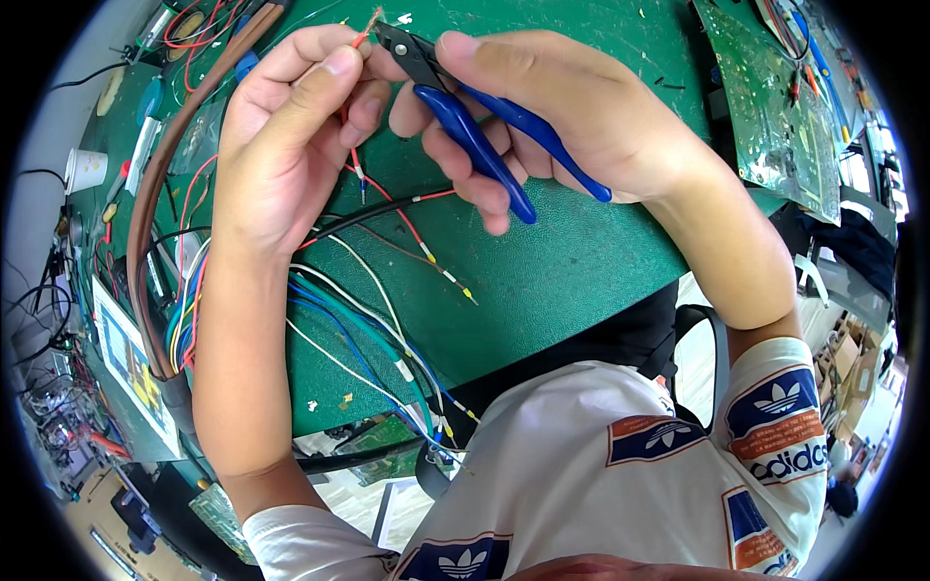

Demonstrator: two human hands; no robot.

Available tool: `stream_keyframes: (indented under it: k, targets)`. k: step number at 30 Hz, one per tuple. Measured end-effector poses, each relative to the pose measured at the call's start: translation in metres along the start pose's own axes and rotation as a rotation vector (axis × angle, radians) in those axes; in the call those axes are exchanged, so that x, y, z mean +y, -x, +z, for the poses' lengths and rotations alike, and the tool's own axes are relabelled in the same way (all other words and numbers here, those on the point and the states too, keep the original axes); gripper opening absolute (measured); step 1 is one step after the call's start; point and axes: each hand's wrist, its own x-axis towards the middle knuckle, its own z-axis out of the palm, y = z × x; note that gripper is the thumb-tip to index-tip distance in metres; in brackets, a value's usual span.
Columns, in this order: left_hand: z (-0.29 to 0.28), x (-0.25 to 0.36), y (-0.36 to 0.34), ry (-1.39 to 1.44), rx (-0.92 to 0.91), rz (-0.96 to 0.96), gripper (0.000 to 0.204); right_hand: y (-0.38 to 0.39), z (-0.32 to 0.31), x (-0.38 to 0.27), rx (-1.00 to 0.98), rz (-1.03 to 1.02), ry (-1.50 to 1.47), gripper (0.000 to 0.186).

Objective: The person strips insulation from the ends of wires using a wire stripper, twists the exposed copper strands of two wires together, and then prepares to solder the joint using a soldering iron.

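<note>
Over green matting, the left hand pinches a partly hidden red wire, the right hand grips blue-handled cutters

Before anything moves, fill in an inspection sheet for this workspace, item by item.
Surface: green tabletop, with small scraps.
Job's things: blue-handled cutters beside the frayed tip of a red wire; contact unclear.
Clutter: white cup at left, circuit board at right.
Hands: left hand pinches the red wire; right hand grips the cutters.
Cables: thick brown cable at left; multicoloured wires, loose ends showing.
Surroundings: cardboard boxes, lower right.
</note>
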Motion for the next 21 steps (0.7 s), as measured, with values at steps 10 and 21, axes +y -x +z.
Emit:
stream_keyframes:
  k: [10,21]
  targets:
    - [-0.0010,0.0005,0.0006,-0.042,0.009,-0.002,0.017,0.0030,0.0048,-0.0040,0.057,0.082,-0.075,0.049]
    - [0.0009,0.0063,0.0032,-0.086,-0.001,-0.047,0.019,0.0050,0.0008,-0.0092,0.016,0.006,0.231,0.047]
